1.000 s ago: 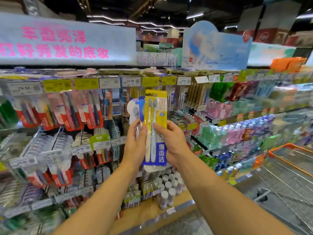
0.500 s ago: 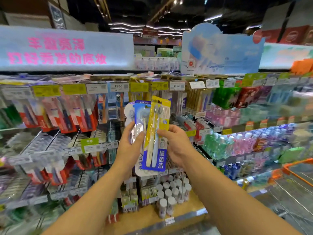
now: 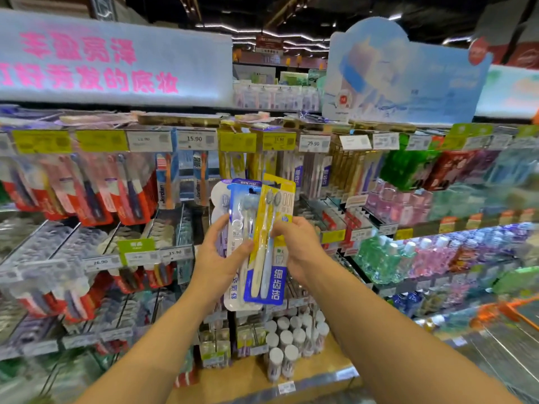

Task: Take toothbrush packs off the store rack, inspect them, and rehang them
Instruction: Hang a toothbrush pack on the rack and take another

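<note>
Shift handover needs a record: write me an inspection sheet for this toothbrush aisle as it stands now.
Surface: wooden base shelf below the rack, carrying small white-capped bottles.
Job's things: yellow-and-blue toothbrush pack in front, overlapping a white-and-blue toothbrush pack; both off the hooks, upright.
Clutter: hanging red toothbrush packs, price tags, mouthwash bottles.
Grippers: left hand grips the white-and-blue pack; right hand grips the yellow-and-blue pack's right edge.
Cables: nothing seen.
Surroundings: white banner with pink lettering, blue cloud-shaped sign, orange cart at lower right.
</note>
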